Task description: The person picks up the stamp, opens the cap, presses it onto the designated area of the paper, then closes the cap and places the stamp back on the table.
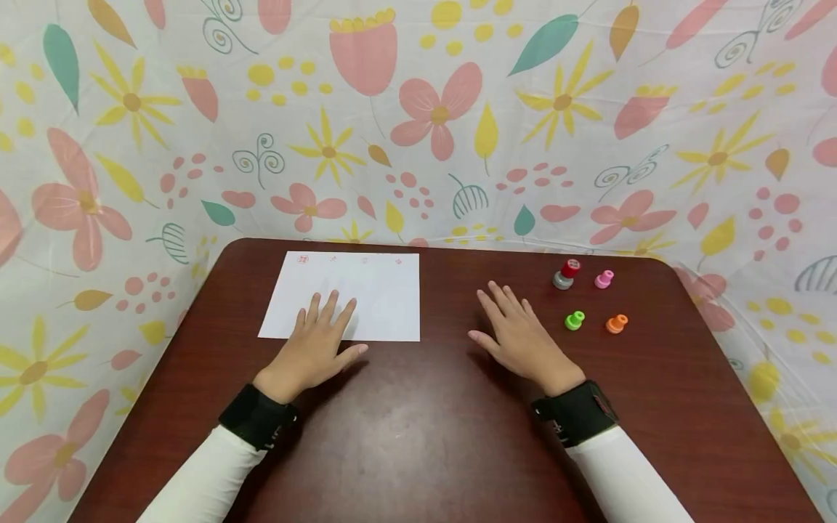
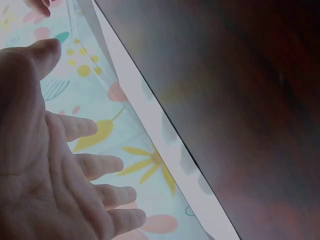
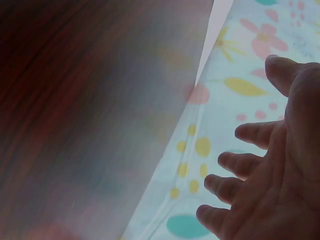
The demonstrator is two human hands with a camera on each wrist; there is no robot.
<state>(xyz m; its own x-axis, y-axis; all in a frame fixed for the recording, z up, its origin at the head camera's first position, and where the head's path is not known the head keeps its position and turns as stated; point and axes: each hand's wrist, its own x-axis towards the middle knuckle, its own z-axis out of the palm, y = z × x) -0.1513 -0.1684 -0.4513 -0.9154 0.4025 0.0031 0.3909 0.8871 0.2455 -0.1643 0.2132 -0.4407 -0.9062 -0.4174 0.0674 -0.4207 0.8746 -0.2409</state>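
A white sheet of paper [image 1: 379, 305] lies on the left half of the dark brown table, with several small reddish marks along its far edge. My left hand [image 1: 312, 356] is spread palm down over the paper's near edge and holds nothing. In the left wrist view that left hand [image 2: 55, 160] shows straight, parted fingers. My right hand [image 1: 519, 338], also palm down with fingers extended, is over bare wood right of the paper, its palm [image 3: 280, 175] free of any object. Nearest to it are a green stamp [image 1: 575, 320] and a red-and-grey stamp [image 1: 567, 274].
A pink stamp [image 1: 604, 279] and an orange stamp [image 1: 617, 324] stand farther right on the table [image 1: 418, 436]. Behind the table and along its sides hangs a flower-patterned cloth [image 1: 438, 109]. Both wrists wear black bands [image 1: 578, 412].
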